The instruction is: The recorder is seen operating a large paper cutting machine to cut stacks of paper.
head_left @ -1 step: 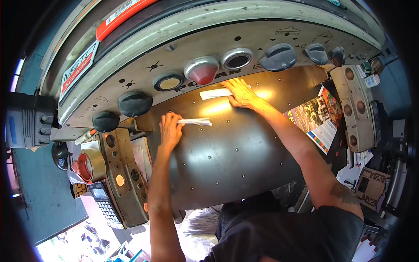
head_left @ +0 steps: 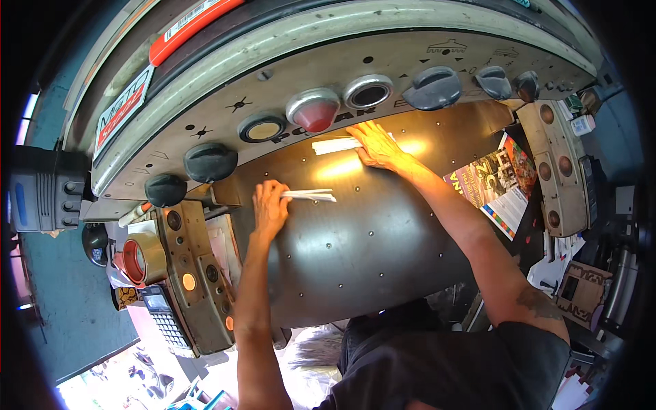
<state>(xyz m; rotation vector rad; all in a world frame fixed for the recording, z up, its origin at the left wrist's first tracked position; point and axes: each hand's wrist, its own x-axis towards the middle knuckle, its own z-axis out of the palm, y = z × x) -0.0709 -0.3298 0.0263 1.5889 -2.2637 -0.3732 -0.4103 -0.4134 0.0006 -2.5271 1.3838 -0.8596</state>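
My left hand (head_left: 271, 207) is closed on one end of a thin bundle of white paper strips (head_left: 313, 195). The free ends point right and fan slightly apart above the dark metal table (head_left: 328, 273). Farther back, my right hand (head_left: 377, 145) lies over a second stack of white paper strips (head_left: 333, 146), its fingers stretched out and the thumb apart on the near side. This stack sticks out to the left of the hand, and the part beneath the palm is hidden.
A machine panel with knobs and a red button (head_left: 316, 113) overhangs the back. Colourful printed sheets (head_left: 493, 181) lie at right, beside a side block (head_left: 557, 171). Left are another block (head_left: 195, 273), a tape roll (head_left: 143, 258) and a calculator (head_left: 164, 321).
My left hand has shifted slightly to the right with its strips, whose free ends now sit a little lower. My right hand stays on its stack.
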